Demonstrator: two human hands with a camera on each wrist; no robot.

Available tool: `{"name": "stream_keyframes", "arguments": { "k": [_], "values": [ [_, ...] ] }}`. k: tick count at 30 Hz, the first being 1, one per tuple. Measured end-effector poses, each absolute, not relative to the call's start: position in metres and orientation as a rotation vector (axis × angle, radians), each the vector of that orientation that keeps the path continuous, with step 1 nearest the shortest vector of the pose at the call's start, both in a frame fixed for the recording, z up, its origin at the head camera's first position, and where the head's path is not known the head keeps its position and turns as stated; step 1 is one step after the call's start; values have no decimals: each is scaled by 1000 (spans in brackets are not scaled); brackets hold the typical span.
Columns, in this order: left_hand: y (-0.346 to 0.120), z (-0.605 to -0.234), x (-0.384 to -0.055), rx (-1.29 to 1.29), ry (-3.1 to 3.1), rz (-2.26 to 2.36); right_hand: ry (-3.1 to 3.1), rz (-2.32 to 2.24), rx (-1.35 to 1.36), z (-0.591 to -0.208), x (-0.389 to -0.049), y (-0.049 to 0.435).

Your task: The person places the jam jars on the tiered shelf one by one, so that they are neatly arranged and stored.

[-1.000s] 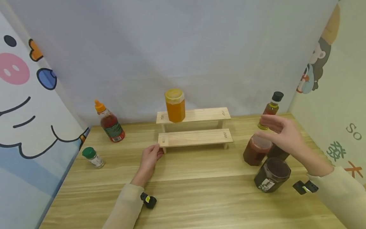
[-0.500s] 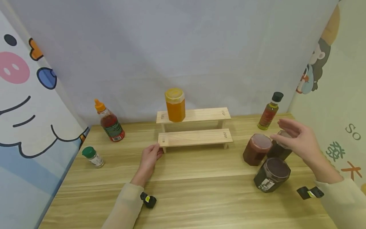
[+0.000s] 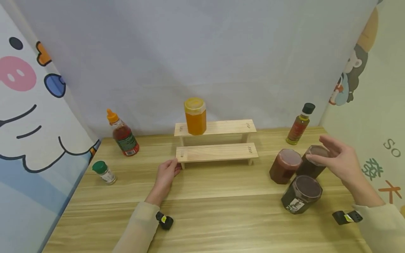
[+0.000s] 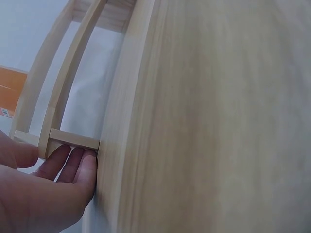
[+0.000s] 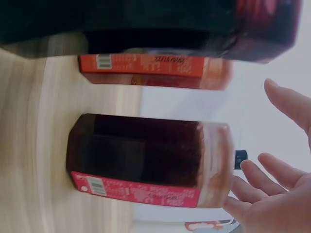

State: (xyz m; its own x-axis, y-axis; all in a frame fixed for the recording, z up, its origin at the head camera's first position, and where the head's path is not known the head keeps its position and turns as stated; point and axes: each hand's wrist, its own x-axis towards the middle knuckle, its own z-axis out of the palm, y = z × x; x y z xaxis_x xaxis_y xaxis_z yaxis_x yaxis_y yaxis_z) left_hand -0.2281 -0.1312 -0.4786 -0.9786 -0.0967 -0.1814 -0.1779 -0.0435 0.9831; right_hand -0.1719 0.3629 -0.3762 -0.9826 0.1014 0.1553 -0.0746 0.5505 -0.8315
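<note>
My left hand (image 3: 166,172) grips the left end of a two-tier wooden shelf (image 3: 218,153), thumb on one side and curled fingers by the leg in the left wrist view. An amber jar with a yellow lid (image 3: 196,121) stands on the upper tier, toward the left. My right hand (image 3: 343,163) hovers with thumb and fingers spread at a dark jar (image 3: 308,168), partly covering it. The right wrist view shows this jar's pink label (image 5: 141,190), with fingertips right at its pale lid (image 5: 216,165). Beside it stand a reddish-brown jar (image 3: 282,169) and another dark jar (image 3: 299,196).
Behind the jars stands a slim oil bottle (image 3: 297,130) with a black cap. On the left are a red sauce bottle (image 3: 124,138) with an orange tip and a small green-capped shaker (image 3: 105,173). A pale cloth (image 3: 202,52) hangs behind the wooden table (image 3: 221,218).
My right hand has moved right and a little toward me, from over the reddish-brown jar to the dark jar beside it. The left hand stays on the shelf.
</note>
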Motion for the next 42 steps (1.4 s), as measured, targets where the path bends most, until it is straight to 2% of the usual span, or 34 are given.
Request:
{"name": "stream_keyframes", "arguments": {
  "k": [33, 42],
  "values": [
    [-130, -480, -229, -340, 2148, 2207, -2678, 1427, -144, -440, -170, 393],
    [-132, -478, -225, -303, 2163, 2243, -2660, 1505, -141, -442, -171, 391]
  ]
}}
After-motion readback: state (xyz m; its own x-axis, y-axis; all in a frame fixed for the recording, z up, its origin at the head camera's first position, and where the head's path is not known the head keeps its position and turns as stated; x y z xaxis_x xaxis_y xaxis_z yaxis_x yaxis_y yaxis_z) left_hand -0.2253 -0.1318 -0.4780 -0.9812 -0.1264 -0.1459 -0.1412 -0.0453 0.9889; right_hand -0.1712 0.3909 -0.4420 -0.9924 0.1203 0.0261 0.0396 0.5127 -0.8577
